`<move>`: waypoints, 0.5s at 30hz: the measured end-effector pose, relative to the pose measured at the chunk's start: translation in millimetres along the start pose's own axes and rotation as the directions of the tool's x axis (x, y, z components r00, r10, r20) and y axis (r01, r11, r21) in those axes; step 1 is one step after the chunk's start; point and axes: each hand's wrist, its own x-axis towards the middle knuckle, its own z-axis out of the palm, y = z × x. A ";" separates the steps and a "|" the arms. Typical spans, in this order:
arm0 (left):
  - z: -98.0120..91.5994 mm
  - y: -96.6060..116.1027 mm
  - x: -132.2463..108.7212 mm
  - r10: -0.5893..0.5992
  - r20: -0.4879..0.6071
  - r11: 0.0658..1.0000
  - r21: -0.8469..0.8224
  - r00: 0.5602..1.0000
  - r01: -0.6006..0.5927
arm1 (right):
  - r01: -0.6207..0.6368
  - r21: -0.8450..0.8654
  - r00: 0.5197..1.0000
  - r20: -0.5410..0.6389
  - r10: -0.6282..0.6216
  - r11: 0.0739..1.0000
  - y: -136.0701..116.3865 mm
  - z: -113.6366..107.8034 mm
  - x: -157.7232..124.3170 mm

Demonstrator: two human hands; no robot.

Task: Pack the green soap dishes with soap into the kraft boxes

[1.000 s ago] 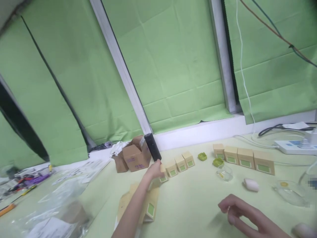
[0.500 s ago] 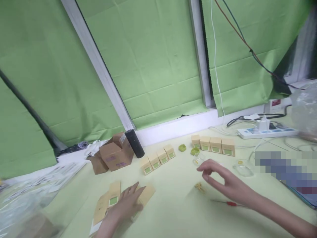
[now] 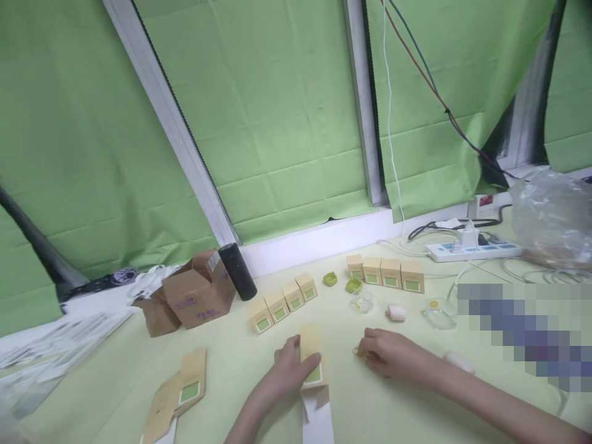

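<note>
My left hand (image 3: 293,365) is closed around a small tan cardboard box (image 3: 319,351), its thumb over the green label. The box stands out from the hand's right side, and white flaps (image 3: 318,416) extend from its near end. To the right, my right hand (image 3: 383,353) is low at the tabletop with fingers pinched together. A small yellow looped piece (image 3: 356,351) pokes out at its fingertips; the rest of it is hidden. Flattened tan cartons (image 3: 173,394) with a green label lie left of my left hand.
Small tan boxes stand in two rows, one left (image 3: 284,301) and one right (image 3: 391,274). Between them are green dishes (image 3: 330,279) and a clear dish (image 3: 361,302). A pinkish-white roll (image 3: 396,312), brown carton (image 3: 198,296), black cylinder (image 3: 238,271) and power strip (image 3: 474,251) are further back.
My left hand has moved right with a box, away from the flattened cartons. My right hand has come down and closed over the yellow looped piece. The camera view has shifted slightly.
</note>
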 end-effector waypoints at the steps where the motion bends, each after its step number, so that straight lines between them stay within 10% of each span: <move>1: -1.8 -0.7 3.4 0.002 -0.043 1.000 0.025 0.999 -0.001 | -0.006 0.024 1.000 -0.013 0.006 1.000 0.8 -0.8 -2.2; 6: -10.1 35.9 40.2 0.181 -0.218 0.977 0.149 0.959 -0.150 | -0.054 0.220 0.990 -0.119 0.082 0.974 3.7 -23.4 -8.8; 15: 50.6 117.9 170.0 0.135 0.089 0.977 0.154 0.987 -0.148 | 0.002 0.660 0.928 -0.282 0.245 0.751 2.8 -50.6 5.1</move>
